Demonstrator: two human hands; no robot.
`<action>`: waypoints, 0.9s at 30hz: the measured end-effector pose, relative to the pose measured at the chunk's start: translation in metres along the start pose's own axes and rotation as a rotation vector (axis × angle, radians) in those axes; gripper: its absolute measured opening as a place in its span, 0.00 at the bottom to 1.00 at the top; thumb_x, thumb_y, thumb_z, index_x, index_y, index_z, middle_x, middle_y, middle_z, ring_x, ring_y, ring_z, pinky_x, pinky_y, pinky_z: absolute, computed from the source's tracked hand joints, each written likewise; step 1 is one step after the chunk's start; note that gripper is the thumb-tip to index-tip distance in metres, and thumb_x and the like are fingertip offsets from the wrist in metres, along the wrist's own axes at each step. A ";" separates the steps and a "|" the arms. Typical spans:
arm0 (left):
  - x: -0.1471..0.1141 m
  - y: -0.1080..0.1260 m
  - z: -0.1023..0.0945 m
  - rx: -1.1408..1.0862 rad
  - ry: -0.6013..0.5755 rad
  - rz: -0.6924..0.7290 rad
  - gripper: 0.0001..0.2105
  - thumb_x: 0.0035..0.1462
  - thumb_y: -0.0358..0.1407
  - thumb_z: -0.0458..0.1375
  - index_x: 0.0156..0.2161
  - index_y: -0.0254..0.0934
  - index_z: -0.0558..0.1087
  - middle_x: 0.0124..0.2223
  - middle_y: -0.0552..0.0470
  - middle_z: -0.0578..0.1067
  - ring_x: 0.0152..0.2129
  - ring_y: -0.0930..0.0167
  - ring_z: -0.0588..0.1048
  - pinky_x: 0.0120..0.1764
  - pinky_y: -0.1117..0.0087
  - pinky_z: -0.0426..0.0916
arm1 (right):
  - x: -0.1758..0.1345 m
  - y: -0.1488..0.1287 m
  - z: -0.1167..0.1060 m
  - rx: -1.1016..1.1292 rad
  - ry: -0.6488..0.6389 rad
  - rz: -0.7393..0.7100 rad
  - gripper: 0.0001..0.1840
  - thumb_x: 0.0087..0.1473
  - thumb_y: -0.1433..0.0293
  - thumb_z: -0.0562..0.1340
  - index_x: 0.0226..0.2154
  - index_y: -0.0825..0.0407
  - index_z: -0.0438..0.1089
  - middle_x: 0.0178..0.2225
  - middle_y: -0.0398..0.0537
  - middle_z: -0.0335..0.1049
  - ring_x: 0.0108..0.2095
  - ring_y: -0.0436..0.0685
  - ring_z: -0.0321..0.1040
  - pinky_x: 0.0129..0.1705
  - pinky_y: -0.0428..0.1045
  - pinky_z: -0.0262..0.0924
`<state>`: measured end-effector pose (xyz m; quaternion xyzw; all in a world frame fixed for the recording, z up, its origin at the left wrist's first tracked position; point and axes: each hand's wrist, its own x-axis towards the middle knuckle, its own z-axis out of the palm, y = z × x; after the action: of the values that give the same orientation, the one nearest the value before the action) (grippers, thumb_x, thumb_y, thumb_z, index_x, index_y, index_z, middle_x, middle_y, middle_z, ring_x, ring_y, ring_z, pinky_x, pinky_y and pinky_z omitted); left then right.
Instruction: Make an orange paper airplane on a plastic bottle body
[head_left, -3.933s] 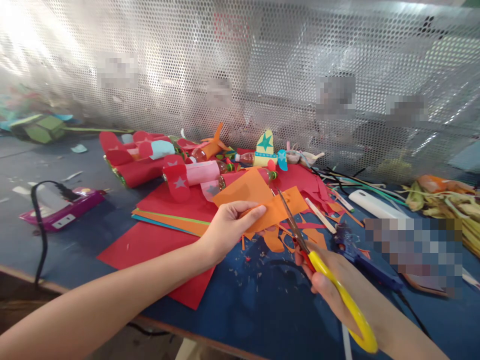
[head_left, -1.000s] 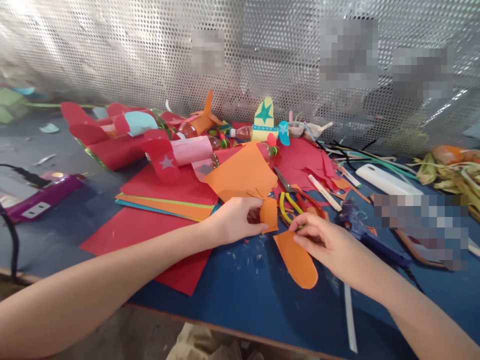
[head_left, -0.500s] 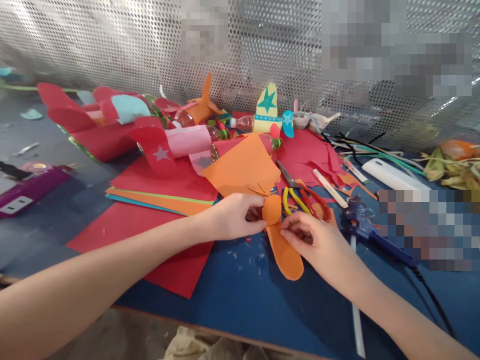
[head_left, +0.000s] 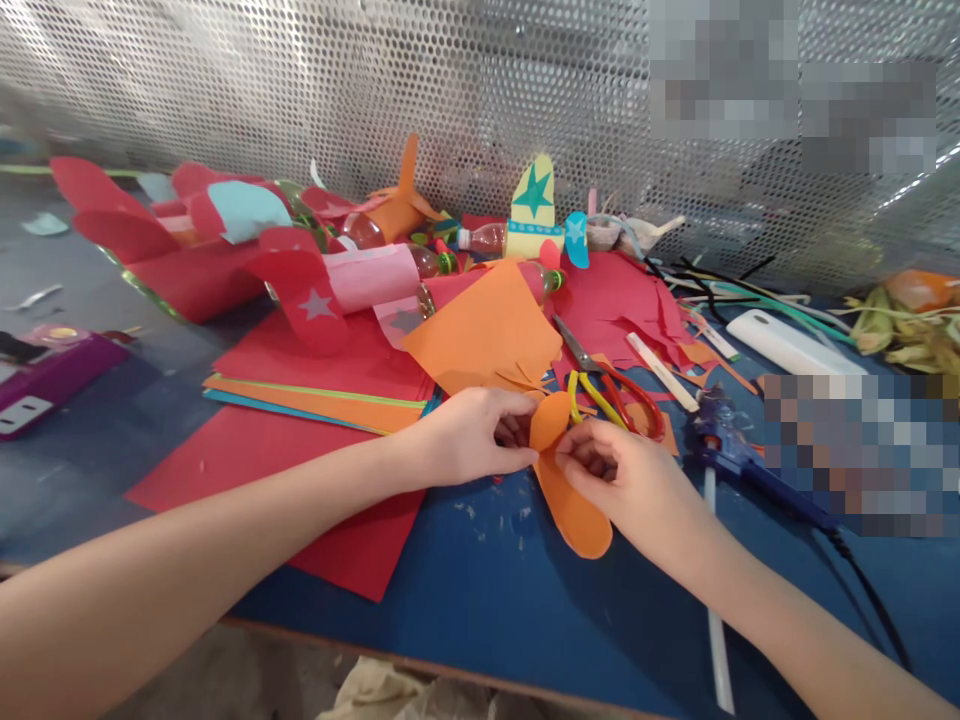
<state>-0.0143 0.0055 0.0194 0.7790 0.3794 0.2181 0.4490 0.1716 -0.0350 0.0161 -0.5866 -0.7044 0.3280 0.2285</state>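
Observation:
Between my hands is an orange paper cutout (head_left: 577, 510) with rounded ends, creased across and bent near its upper part. My left hand (head_left: 480, 435) pinches its left edge at the crease. From the other side, my right hand (head_left: 622, 460) pinches the right edge, thumb and fingertips closed on the paper. Just beyond the fingers lie scissors (head_left: 611, 390) with red and yellow handles. A larger orange paper sheet (head_left: 487, 330) rests behind my left hand. The fingers of both hands partly hide the cutout's edges.
A blue glue gun (head_left: 742, 460) with a clear stick lies at the right. Red paper sheets (head_left: 300, 490) spread at the left, near a purple tool (head_left: 60, 380). Paper-covered bottles (head_left: 375, 275) and red scraps (head_left: 615, 310) fill the back, before a perforated metal wall (head_left: 300, 90).
My right hand has moved slightly left and in to grip the cutout. The cutout's upper part now bends and narrows at the crease. The view has shifted a little.

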 end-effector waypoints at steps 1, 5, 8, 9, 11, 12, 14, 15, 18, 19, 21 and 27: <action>0.000 0.000 0.001 0.006 0.000 -0.023 0.04 0.48 0.28 0.58 0.26 0.35 0.66 0.23 0.58 0.71 0.17 0.77 0.70 0.21 0.79 0.63 | 0.000 0.000 0.000 -0.004 0.009 0.002 0.03 0.49 0.71 0.57 0.28 0.50 0.66 0.24 0.43 0.73 0.26 0.53 0.71 0.28 0.47 0.63; -0.001 0.000 0.004 0.011 0.016 -0.065 0.04 0.48 0.26 0.57 0.27 0.36 0.67 0.21 0.60 0.70 0.16 0.78 0.70 0.21 0.78 0.64 | -0.001 0.000 -0.002 -0.011 -0.028 -0.015 0.04 0.51 0.70 0.57 0.29 0.50 0.68 0.25 0.43 0.74 0.27 0.53 0.72 0.29 0.47 0.65; -0.001 0.000 0.005 -0.011 0.042 -0.013 0.03 0.48 0.27 0.58 0.28 0.36 0.68 0.22 0.60 0.70 0.17 0.78 0.70 0.22 0.79 0.63 | -0.006 0.003 -0.010 -0.037 -0.076 -0.031 0.07 0.54 0.68 0.57 0.32 0.49 0.71 0.28 0.44 0.76 0.28 0.53 0.73 0.30 0.47 0.67; -0.001 0.000 0.005 -0.020 0.044 0.002 0.03 0.48 0.27 0.58 0.29 0.35 0.69 0.23 0.60 0.70 0.18 0.78 0.70 0.22 0.79 0.64 | -0.007 0.005 -0.013 -0.049 -0.068 -0.039 0.08 0.54 0.68 0.57 0.32 0.49 0.72 0.29 0.44 0.76 0.28 0.54 0.73 0.30 0.48 0.68; -0.001 0.000 0.005 -0.019 0.040 0.013 0.04 0.48 0.27 0.58 0.31 0.35 0.71 0.23 0.59 0.71 0.19 0.77 0.70 0.22 0.79 0.64 | -0.010 0.007 -0.019 -0.073 -0.027 -0.065 0.08 0.54 0.68 0.58 0.33 0.48 0.74 0.32 0.45 0.77 0.29 0.54 0.74 0.31 0.48 0.69; -0.001 0.000 0.005 -0.007 0.040 0.009 0.04 0.48 0.27 0.58 0.32 0.36 0.71 0.24 0.59 0.71 0.19 0.77 0.71 0.23 0.79 0.64 | -0.011 0.009 -0.022 -0.083 -0.004 -0.082 0.08 0.53 0.68 0.59 0.32 0.48 0.75 0.33 0.46 0.77 0.30 0.55 0.74 0.31 0.49 0.69; -0.001 0.000 0.005 0.028 0.047 -0.001 0.05 0.48 0.26 0.58 0.32 0.36 0.72 0.24 0.59 0.72 0.20 0.77 0.71 0.23 0.79 0.64 | -0.012 0.010 -0.026 -0.098 0.030 -0.109 0.08 0.53 0.68 0.60 0.32 0.47 0.76 0.34 0.46 0.76 0.30 0.55 0.74 0.31 0.48 0.70; -0.002 0.000 0.005 0.047 0.055 -0.002 0.05 0.48 0.26 0.58 0.32 0.36 0.72 0.24 0.59 0.72 0.20 0.77 0.71 0.23 0.79 0.64 | -0.012 0.010 -0.027 -0.095 0.036 -0.117 0.08 0.53 0.68 0.60 0.32 0.46 0.77 0.34 0.45 0.76 0.30 0.55 0.74 0.30 0.47 0.70; -0.002 -0.001 0.006 0.085 0.063 0.000 0.04 0.49 0.27 0.58 0.32 0.35 0.72 0.25 0.58 0.73 0.22 0.76 0.72 0.24 0.79 0.64 | -0.012 0.010 -0.027 -0.058 0.009 -0.127 0.09 0.54 0.68 0.60 0.34 0.45 0.77 0.35 0.45 0.76 0.33 0.55 0.75 0.32 0.46 0.71; -0.002 -0.001 0.006 0.093 0.059 -0.002 0.04 0.49 0.28 0.58 0.33 0.35 0.72 0.26 0.57 0.73 0.22 0.75 0.73 0.24 0.78 0.65 | -0.013 0.009 -0.026 -0.050 -0.003 -0.128 0.10 0.54 0.67 0.60 0.35 0.44 0.77 0.36 0.45 0.77 0.34 0.55 0.75 0.33 0.47 0.72; -0.003 -0.001 0.006 0.105 0.057 -0.008 0.06 0.49 0.28 0.58 0.35 0.35 0.73 0.27 0.56 0.74 0.23 0.75 0.73 0.25 0.78 0.65 | -0.014 0.008 -0.024 -0.062 0.005 -0.121 0.10 0.54 0.67 0.60 0.36 0.44 0.77 0.36 0.45 0.77 0.34 0.56 0.75 0.33 0.47 0.72; -0.002 0.001 0.006 0.070 0.069 0.048 0.06 0.48 0.25 0.57 0.33 0.35 0.71 0.26 0.59 0.72 0.21 0.78 0.70 0.23 0.80 0.63 | -0.017 0.006 -0.020 -0.143 0.101 -0.189 0.07 0.52 0.70 0.62 0.35 0.47 0.75 0.33 0.44 0.78 0.27 0.53 0.74 0.28 0.46 0.71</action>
<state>-0.0108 0.0004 0.0166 0.7950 0.3834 0.2422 0.4029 0.1935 -0.0468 0.0265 -0.5481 -0.7658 0.2239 0.2511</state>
